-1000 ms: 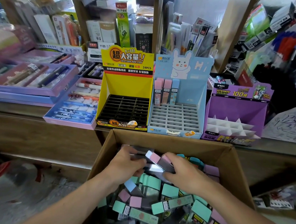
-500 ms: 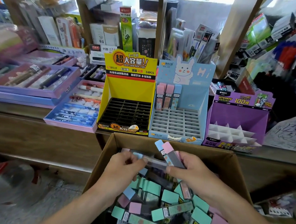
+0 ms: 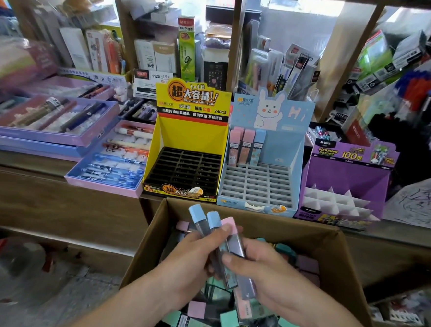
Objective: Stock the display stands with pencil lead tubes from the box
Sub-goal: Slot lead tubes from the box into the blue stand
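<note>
Above box [image 3: 286, 225], near far rim: left grip [image 3: 192, 258], right grip [image 3: 270, 277] curled round tube bundle [image 3: 214, 220]; blue stand [image 3: 284, 152] beyond.

Table [image 3: 395, 233]: left stand [image 3: 190, 138], middle stand [image 3: 284, 147] and right stand [image 3: 348, 177] side by side. Pen trays [image 3: 112, 166] to their left, shelves [image 3: 165, 57] behind.
Middle stand: standing tubes [image 3: 247, 146] in the back row, left corner.
Box [image 3: 151, 230] before the table, loose tubes [image 3: 198, 325] inside.
Above the box: left hand [image 3: 189, 261] and right hand [image 3: 268, 274] together around the held tubes [image 3: 213, 227].
</note>
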Demonstrator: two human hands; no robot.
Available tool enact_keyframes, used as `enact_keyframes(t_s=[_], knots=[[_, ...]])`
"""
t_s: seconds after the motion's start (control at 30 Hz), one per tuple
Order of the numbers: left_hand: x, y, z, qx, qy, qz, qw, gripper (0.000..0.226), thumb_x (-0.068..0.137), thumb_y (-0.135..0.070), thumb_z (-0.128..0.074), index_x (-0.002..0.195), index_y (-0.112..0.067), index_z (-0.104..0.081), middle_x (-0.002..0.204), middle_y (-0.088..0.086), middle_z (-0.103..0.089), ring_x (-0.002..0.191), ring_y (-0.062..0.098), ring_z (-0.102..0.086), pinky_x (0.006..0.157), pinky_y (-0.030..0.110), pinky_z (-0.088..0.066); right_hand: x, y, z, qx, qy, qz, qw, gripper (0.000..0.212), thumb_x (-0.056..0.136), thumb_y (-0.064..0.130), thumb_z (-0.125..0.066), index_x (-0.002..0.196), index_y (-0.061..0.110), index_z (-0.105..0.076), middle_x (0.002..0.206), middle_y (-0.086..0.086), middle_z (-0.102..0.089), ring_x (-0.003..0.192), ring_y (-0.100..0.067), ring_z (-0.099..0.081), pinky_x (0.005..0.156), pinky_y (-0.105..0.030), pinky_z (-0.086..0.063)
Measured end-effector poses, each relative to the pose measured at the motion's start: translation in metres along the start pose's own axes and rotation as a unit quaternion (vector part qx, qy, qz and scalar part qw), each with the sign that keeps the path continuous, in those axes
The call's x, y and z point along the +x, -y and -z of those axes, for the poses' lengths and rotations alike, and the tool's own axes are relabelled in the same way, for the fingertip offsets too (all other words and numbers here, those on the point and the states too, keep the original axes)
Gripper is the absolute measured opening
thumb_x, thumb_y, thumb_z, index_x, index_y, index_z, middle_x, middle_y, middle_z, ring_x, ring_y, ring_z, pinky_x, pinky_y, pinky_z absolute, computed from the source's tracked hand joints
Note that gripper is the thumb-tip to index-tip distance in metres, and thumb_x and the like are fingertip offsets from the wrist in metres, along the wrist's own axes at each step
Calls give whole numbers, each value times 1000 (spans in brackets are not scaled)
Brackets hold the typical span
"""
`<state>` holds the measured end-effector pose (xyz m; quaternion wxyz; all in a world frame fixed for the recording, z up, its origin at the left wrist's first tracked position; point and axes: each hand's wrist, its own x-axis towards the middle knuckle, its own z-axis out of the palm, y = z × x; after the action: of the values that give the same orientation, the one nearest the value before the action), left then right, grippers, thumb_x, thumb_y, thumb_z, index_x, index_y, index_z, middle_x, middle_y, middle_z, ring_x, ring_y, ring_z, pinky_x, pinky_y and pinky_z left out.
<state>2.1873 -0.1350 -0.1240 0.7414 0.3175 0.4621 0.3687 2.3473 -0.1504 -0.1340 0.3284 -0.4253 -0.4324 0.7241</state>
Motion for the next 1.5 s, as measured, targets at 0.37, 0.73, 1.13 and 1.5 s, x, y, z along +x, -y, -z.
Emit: enact_keyframes(t_s=[0.37,0.73,1.13,1.5], knots=[[-1,2,15,-37,-13,29,999,29,102,-26,-56,122,-9,-68,119,26,-70,99,37,-70,88,50,-60,0,6,11,122,-112,3,986,19,99,8,-59,113,0,-69,113,-20,-75,105,-32,-74,80,-35,-62],[-1,16,14,80,9,7,997,24,97,-41,-61,93,-27,-79,97,9,-79,80,18,-75,63,29,-56,6,20,5,169,-163,55,970,21,97,2,-61,112,0,-74,114,-18,-76,112,-27,-72,85,-30,-61],[-3,5,14,91,-16,-55,994,14,93,-21,-70,104,-16,-77,104,24,-74,111,55,-58,98,63,-46,14,40,-6,140,-151,73,976,38,96,28,-57,117,0,-70,103,-22,-74,81,-34,-71,57,-36,-56],[6,-26,45,93,-51,-114,988,20,90,-25,-71,104,-12,-73,96,15,-78,92,32,-71,81,44,-56,14,78,22,14,-166,151,974,28,105,1,-45,130,6,-57,83,-11,-62,63,-18,-57,54,-28,-44]])
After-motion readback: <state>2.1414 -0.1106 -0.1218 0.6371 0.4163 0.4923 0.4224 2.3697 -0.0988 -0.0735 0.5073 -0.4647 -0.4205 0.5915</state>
